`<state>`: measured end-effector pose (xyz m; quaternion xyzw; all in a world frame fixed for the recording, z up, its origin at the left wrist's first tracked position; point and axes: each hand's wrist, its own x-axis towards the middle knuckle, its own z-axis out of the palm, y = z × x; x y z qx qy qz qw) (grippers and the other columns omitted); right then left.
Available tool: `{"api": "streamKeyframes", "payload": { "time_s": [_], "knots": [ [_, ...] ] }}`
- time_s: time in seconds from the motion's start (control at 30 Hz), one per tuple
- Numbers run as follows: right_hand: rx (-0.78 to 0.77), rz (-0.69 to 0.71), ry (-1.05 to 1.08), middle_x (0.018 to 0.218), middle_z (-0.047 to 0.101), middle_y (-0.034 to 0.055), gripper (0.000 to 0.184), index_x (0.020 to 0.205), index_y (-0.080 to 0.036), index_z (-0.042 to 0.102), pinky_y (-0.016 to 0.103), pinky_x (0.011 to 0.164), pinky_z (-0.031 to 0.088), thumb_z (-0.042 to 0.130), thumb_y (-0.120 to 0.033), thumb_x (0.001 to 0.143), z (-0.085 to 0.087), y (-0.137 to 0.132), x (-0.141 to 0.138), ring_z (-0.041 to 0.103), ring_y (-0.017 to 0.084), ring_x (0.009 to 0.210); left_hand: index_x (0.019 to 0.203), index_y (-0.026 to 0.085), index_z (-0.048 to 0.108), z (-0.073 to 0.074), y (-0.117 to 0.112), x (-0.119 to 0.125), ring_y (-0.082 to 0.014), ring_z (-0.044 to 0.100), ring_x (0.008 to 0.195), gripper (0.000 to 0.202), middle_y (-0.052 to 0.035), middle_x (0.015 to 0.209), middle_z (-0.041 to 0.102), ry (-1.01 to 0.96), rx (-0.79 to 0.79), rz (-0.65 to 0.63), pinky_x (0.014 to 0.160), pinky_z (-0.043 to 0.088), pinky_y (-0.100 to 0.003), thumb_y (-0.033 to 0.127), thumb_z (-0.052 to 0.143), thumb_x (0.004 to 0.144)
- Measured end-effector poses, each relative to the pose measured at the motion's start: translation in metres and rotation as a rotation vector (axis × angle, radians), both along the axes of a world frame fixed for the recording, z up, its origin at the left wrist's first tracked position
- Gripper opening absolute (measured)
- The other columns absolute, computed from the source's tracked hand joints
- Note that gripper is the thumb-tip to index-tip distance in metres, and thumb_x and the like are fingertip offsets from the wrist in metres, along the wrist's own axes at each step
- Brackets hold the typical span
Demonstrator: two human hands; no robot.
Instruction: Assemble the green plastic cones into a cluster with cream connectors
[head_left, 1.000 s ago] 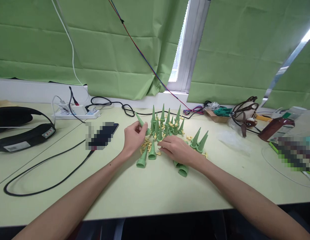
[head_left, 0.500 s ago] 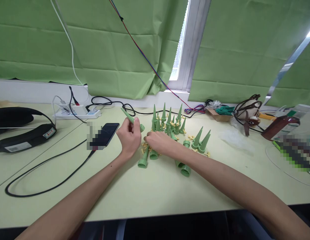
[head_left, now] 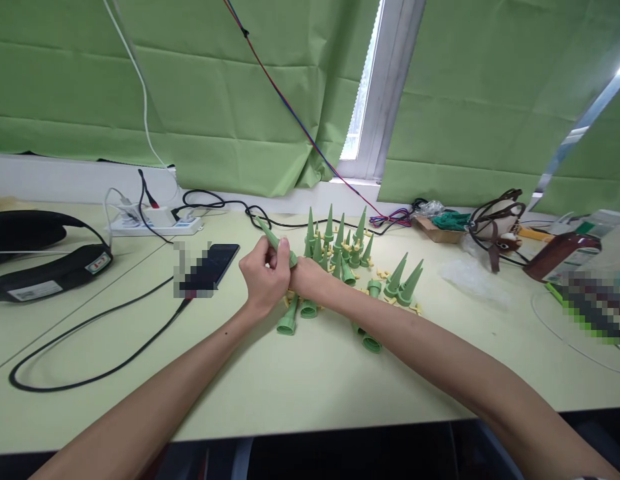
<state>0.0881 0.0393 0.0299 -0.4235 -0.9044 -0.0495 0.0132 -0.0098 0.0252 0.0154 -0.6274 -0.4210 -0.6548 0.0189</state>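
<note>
My left hand (head_left: pixel 267 277) is closed around a green plastic plant-watering spike (head_left: pixel 273 239), whose pointed end tilts up and to the left. Pressed against it, my right hand (head_left: pixel 309 275) is at the spike's wide end. Its fingers look curled in, but my left hand covers the tips and whatever they may hold. Just beyond my hands, several more green spikes (head_left: pixel 361 227) stand point up on the table. A few others, such as one spike (head_left: pixel 287 321) near my wrists, lie on their sides. Small yellow pieces (head_left: pixel 383 275) are scattered among them.
A phone (head_left: pixel 217 263) on a black cable lies to the left, with a power strip (head_left: pixel 155 225) and a black strapped device (head_left: pixel 50 273) beyond. At the right are clear plastic wrap (head_left: pixel 473 280), a brown bottle (head_left: pixel 563 257) and a cardboard box (head_left: pixel 437 230).
My right hand has come up from the yellow pieces and now meets my left hand. The left hand, with the spike, has shifted slightly right.
</note>
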Motion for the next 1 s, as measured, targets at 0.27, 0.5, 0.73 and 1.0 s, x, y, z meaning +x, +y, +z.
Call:
{"api": "streamKeyframes", "payload": {
  "time_s": [0.27,0.5,0.73,1.0],
  "knots": [
    [-0.016,-0.021,0.117,0.106,0.074,0.0105,0.023,0.107,-0.016,0.064,0.027,0.068,0.049,0.049,-0.008,0.092,-0.004,0.007,0.000,0.069,0.023,0.090,0.061,0.019,0.037,0.000,-0.003,0.001,-0.0092,0.032,0.050,0.036,0.0048,0.053,0.036,0.022,0.043,-0.012,0.051,0.029,-0.025,0.030,0.055,0.090],
    [-0.039,-0.009,0.218,0.101,0.073,0.0094,0.020,0.099,-0.015,0.064,0.026,0.065,0.046,0.049,-0.006,0.092,-0.003,0.001,0.003,0.066,0.020,0.083,0.061,0.019,0.042,-0.001,-0.005,0.003,-0.0091,0.035,0.049,0.032,0.0044,0.053,0.039,0.045,0.102,-0.021,0.051,0.029,-0.025,0.028,0.056,0.089],
    [-0.032,0.033,0.342,0.094,0.070,0.0067,0.015,0.096,-0.015,0.059,0.025,0.057,0.038,0.049,-0.007,0.090,-0.004,-0.006,0.010,0.056,0.015,0.069,0.069,0.017,0.053,-0.002,-0.010,0.005,-0.0105,0.048,0.053,0.025,0.0015,0.058,0.051,-0.007,0.138,-0.043,0.054,0.038,-0.025,0.029,0.053,0.091],
    [0.080,0.055,0.375,0.082,0.060,0.0033,0.018,0.091,-0.016,0.058,0.028,0.048,0.023,0.042,-0.010,0.091,-0.011,-0.013,0.022,0.038,0.011,0.054,0.078,0.016,0.057,0.000,-0.016,0.009,-0.0113,0.054,0.060,0.024,-0.0007,0.066,0.057,-0.080,0.145,-0.129,0.059,0.044,-0.024,0.030,0.049,0.095]
  ]
}}
